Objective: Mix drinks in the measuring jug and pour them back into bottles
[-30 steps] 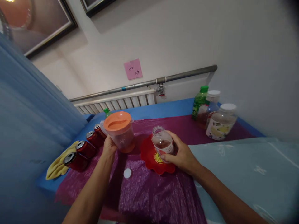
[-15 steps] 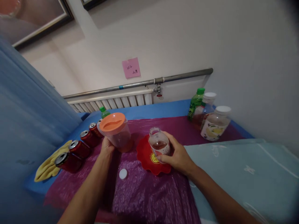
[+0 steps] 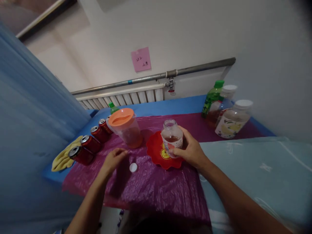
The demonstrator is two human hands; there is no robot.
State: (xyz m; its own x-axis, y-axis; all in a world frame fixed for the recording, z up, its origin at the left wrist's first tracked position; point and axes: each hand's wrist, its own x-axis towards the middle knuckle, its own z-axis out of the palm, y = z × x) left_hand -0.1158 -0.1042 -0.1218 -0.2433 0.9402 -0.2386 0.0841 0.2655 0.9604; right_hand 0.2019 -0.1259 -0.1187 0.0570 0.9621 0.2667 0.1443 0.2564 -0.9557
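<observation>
My right hand [image 3: 191, 150] is wrapped round an uncapped clear bottle [image 3: 172, 138] with a printed label and some reddish-brown liquid in it. The bottle is upright over the red scalloped plate [image 3: 153, 151], which has a yellow design in its middle. To the left, my left hand [image 3: 114, 160] hovers above the purple plastic sheet, holding nothing, its fingers loosely bent and slightly apart. Just right of its fingertips lies a white bottle cap [image 3: 133, 167]. Behind that hand stands a clear pitcher [image 3: 131, 134] with an orange lid and a little liquid, apart from the hand.
Several red drink cans [image 3: 90, 143] line the left side, beside a yellow cloth [image 3: 65, 157]. A green-capped bottle [image 3: 113, 108] stands behind the pitcher. At right are a green bottle [image 3: 212, 99] and two white-capped bottles, the nearer labelled [image 3: 231, 123]. A wall pipe [image 3: 202, 69] runs behind.
My left hand has let go of the pitcher and drawn back toward the white cap. My right hand still holds the bottle over the plate. The camera view has shifted slightly.
</observation>
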